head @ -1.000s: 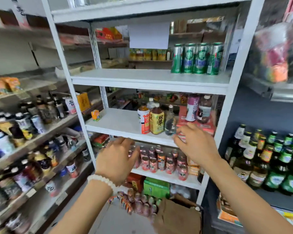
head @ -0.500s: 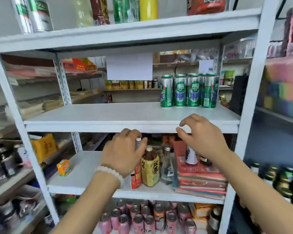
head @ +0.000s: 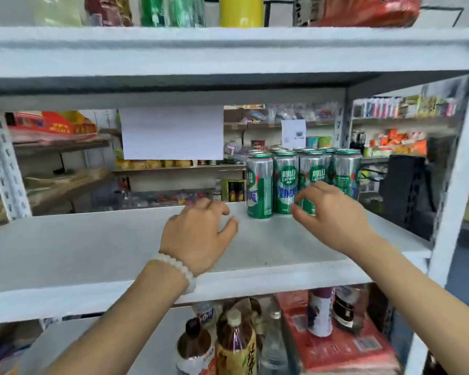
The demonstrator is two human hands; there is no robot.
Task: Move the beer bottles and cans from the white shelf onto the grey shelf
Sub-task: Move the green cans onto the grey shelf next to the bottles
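Both hands have come up from the lower shelves to the white shelf w/ the green beer cans, so pickup is about to start. Right hand open, grip empty, fingers nearly on the front cans. Left hand loosely curled, empty, just left of them.

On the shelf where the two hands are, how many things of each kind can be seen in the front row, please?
Green beer cans, front row: 4 (more stand behind, number unclear)
Hands above the white shelf: 2, the left hand and the right hand, neither holding a can
Total: 6
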